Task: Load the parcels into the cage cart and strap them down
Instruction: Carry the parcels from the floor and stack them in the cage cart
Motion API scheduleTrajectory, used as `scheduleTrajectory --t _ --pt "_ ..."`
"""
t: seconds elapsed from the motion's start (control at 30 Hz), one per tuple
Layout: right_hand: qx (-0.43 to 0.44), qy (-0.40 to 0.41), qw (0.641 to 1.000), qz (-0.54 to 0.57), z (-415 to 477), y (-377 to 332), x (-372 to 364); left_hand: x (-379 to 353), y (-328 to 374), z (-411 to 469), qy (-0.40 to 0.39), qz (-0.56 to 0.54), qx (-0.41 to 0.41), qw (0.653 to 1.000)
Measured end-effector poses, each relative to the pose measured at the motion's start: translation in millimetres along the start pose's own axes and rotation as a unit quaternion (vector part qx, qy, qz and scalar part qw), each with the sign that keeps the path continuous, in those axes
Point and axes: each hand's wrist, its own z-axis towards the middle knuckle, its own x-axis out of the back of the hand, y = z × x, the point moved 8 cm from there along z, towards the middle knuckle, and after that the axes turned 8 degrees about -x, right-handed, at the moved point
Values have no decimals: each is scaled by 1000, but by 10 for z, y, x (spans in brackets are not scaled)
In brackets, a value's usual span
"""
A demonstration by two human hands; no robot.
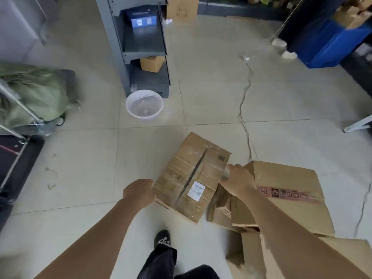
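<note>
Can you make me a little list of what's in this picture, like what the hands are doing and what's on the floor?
Hands: left hand and right hand hold the taped box by opposite edges
Sticker: white label on the box top
Next to it: bigger box with red tape, on the right
Floor: clear bowl and a thin cable
Shelf: grey shelf with a blue box and a small cardboard box
Left side: green sack
</note>
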Motion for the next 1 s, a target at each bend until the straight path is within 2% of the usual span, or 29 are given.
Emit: scheduleTrajectory --t 0.17,0.3,0.63,0.73,0.83,0.9,0.97,1.0 --pt "11 -49 998 -40 855 52 -245 -247 69 608 -23 -58 58 996" --pt "29 -78 993 -78 1573 98 -577 -693 -14 1099 -26 -159 126 979" --pt "41 -117 985 -122 3073 84 -1955 -2521 -202 2136 -53 -265 254 929" --pt "58 -134 981 -125 3357 17 -2531 -3091 -365 2329 -45 -346 334 876" --pt "46 -174 977 -117 3532 56 -3096 -3611 -446 2435 -34 -467 434 769" --pt "36 -207 973 -100 3589 113 -3420 -3902 -400 2555 -28 -548 456 701" --pt "42 -237 965 -99 3590 144 -3684 -4149 -431 2666 -6 -592 467 657" --pt "45 -241 964 -104 3581 154 -3773 -4199 -478 2684 12 -594 479 646"
